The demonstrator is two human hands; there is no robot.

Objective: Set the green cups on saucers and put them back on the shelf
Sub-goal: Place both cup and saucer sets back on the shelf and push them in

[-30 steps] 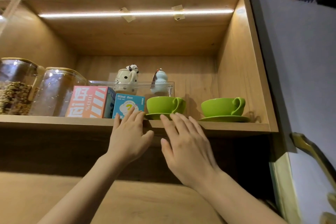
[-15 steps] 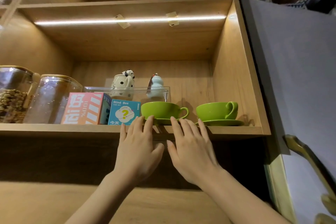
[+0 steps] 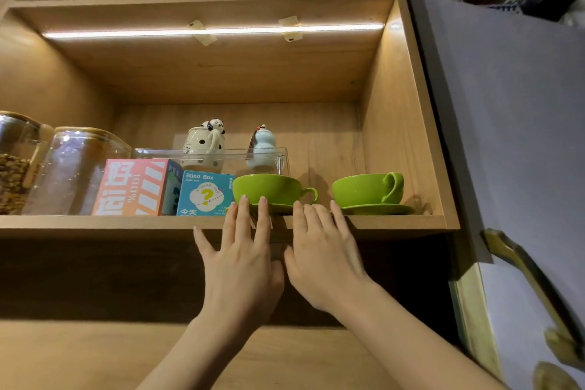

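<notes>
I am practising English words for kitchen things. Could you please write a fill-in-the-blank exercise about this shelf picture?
1. Each green cup stands on a green ____.
2. The blue box carries the English words "Blind ____".
3. The right cup stands between the left cup and the cupboard's side ____.
4. The left hand and right hand are open; their fingertips reach the ____ cup's saucer.

Missing words: saucer; Box; wall; left
</notes>
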